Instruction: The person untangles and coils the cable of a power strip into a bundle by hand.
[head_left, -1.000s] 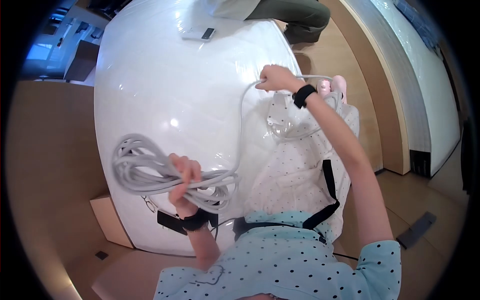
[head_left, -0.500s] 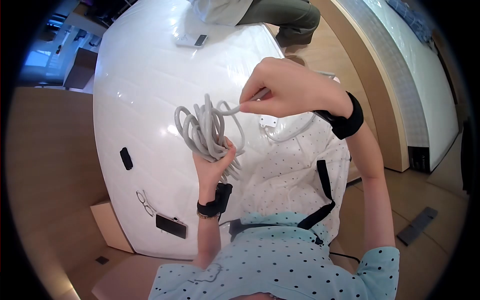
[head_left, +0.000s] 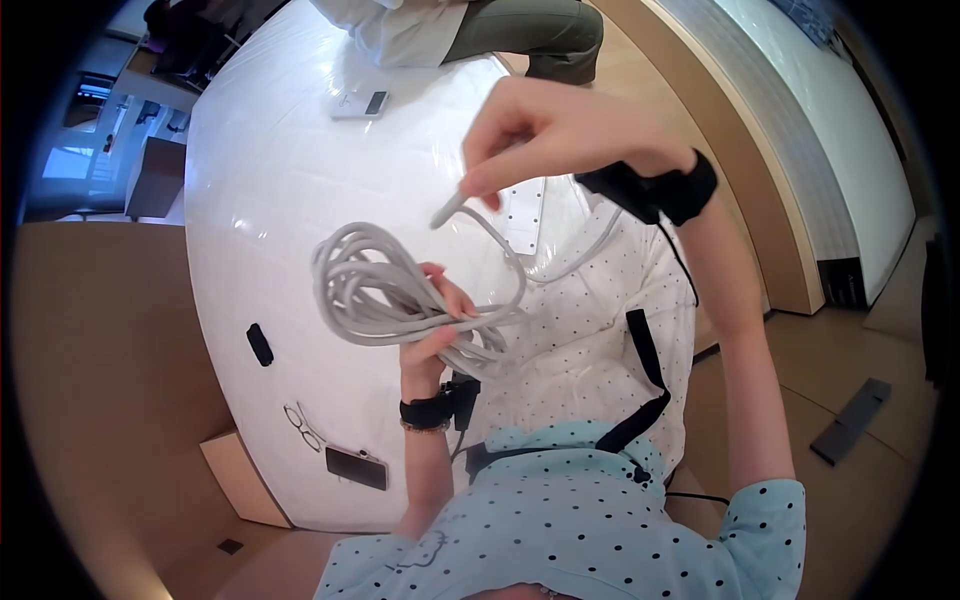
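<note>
A bundle of thick pale-grey cable [head_left: 365, 285], wound in several loops, rests in my left hand [head_left: 436, 335], whose fingers and thumb are wrapped round its lower part. Above and to the right, my right hand [head_left: 545, 135] pinches a stretch of the same cable just beyond the bundle. From that pinch a length bends down toward the coil. Under my right hand lies a white power strip [head_left: 524, 222], partly covered by the hand; a grey cable runs from its near end across my dotted trousers.
The plastic-wrapped mattress [head_left: 260, 190] bears a white device [head_left: 360, 105], a black object [head_left: 260, 344], glasses [head_left: 302, 427] and a phone [head_left: 356, 467]. Another person's leg [head_left: 530, 35] is at the far edge. A dark grey bar [head_left: 851, 421] lies on the floor at right.
The coil in my left hand has tipped over to the left, its loops now lying more sideways. My right hand has moved up and left, exposing more of the power strip.
</note>
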